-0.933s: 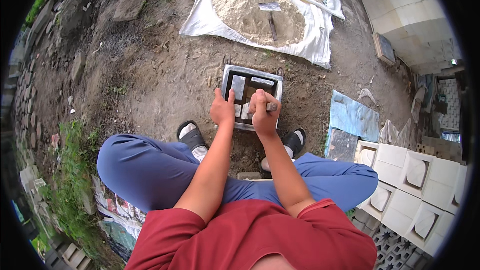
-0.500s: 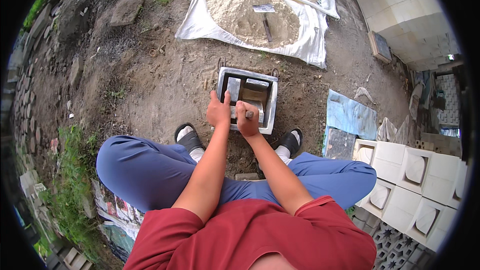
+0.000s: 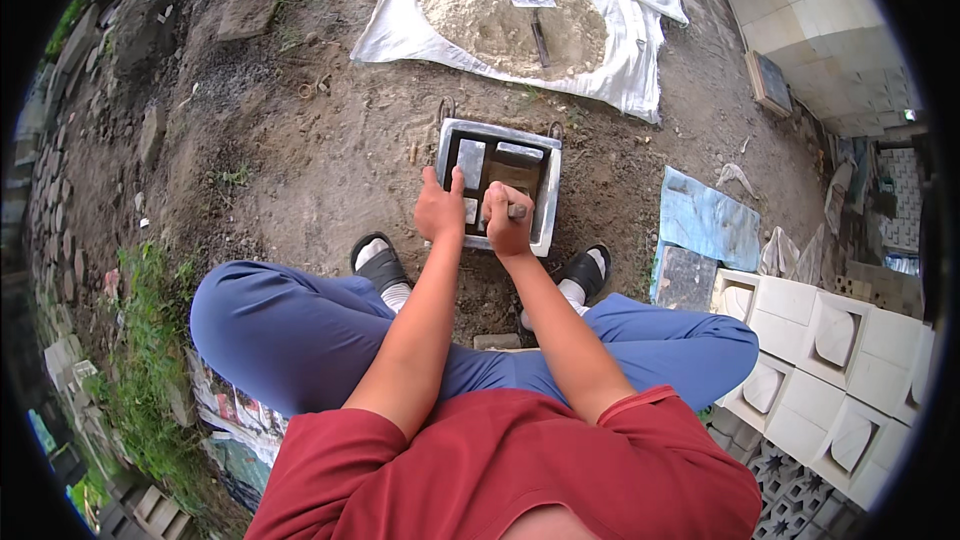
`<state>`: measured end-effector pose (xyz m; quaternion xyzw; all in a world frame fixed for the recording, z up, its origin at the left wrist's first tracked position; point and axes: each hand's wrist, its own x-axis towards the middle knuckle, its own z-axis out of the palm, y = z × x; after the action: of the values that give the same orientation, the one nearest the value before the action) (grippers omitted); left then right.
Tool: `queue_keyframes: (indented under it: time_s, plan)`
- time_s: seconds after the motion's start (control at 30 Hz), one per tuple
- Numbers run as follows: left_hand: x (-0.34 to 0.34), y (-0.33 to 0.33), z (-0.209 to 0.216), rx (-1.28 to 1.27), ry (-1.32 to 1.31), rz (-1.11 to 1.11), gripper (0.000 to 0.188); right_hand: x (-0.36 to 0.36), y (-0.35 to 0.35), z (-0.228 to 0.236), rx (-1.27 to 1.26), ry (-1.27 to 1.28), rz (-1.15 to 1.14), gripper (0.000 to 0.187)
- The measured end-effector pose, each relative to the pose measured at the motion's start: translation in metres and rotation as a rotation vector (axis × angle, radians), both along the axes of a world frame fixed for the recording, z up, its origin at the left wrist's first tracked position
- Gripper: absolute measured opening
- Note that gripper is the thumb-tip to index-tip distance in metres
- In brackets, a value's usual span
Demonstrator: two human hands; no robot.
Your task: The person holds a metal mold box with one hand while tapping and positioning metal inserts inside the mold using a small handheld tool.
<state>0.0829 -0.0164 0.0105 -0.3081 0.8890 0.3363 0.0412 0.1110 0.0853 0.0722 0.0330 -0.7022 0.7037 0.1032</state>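
A grey metal mould (image 3: 550, 180), a square box with blocks fitted inside, sits on the ground between my feet. My left hand (image 3: 440, 210) rests on its near-left rim, fingers stretched forward and spread. Inside, a pale grey block (image 3: 471, 162) stands at the left and another grey block (image 3: 519, 153) at the far side. My right hand (image 3: 507, 220) is closed round a short handle (image 3: 516, 211) over the near right of the mould. The handle's round end points right; its working end is hidden by my hand.
Beyond the mould, a white sack sheet (image 3: 385, 40) bears a heap of pale sand (image 3: 470, 20) with a hoe-like tool (image 3: 540, 35) on it. Pale hollow blocks (image 3: 790, 330) are stacked at right, near a blue sheet (image 3: 710, 220). Weeds (image 3: 150, 360) grow at left.
My right hand has shifted slightly right and forward within the mould, the handle with it. My left hand stays on the rim. The view has tilted a little.
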Motion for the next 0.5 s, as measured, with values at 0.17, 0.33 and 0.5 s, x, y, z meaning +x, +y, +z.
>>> queue_keyframes:
  time_s: [0.17, 0.33, 0.5]
  plan:
    - [0.007, -0.006, -0.005, -0.014, 0.0, -0.007, 0.06, 0.006, -0.013, -0.014, 0.144, -0.005, 0.011, 0.048]
    - [0.002, -0.004, -0.007, -0.036, 0.026, 0.004, 0.059, -0.007, -0.003, 0.036, -0.108, -0.077, 0.03, 0.05]
    - [0.006, -0.018, -0.005, -0.047, -0.003, 0.033, 0.059, -0.009, -0.02, 0.079, -0.069, -0.037, 0.088, 0.05]
